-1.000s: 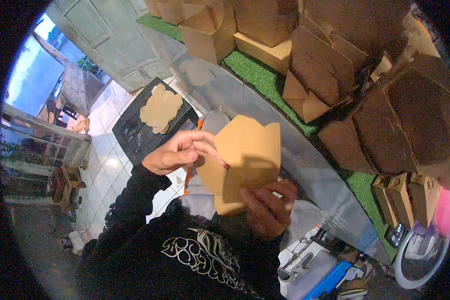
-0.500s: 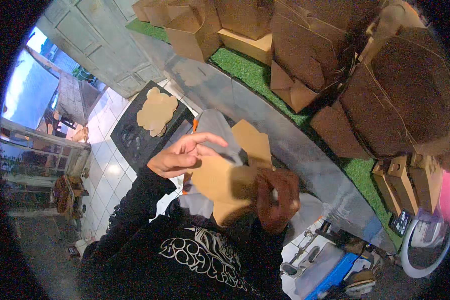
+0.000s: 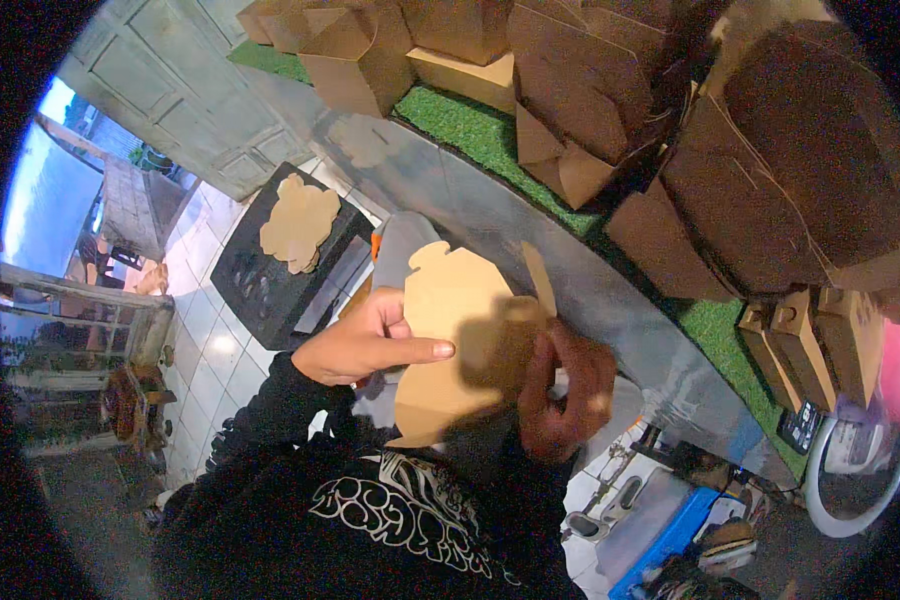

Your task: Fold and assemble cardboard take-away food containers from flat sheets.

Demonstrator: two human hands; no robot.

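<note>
A brown cardboard box blank (image 3: 445, 300) with cut flaps is held between my two hands above my lap. My left hand (image 3: 365, 340) grips its left edge, the thumb lying flat across the face and the fingers behind. On the right side, my right hand (image 3: 570, 390) pinches the blank near its edge with the fingers curled; a narrow flap (image 3: 538, 280) stands up just above it. A dark shadow falls on the card beside the right hand.
To the left, a black stool (image 3: 245, 275) carries a stack of flat cardboard blanks (image 3: 300, 225). A grey table with green turf (image 3: 455, 125) curves along the far side, bearing folded brown boxes (image 3: 610, 110) and small handled boxes (image 3: 800, 345). A blue-edged container (image 3: 660, 545) sits low at right.
My left hand has closed onto the blank's left edge, its thumb now pressed on the face. The blank has turned and looks flatter. The view has shifted slightly.
</note>
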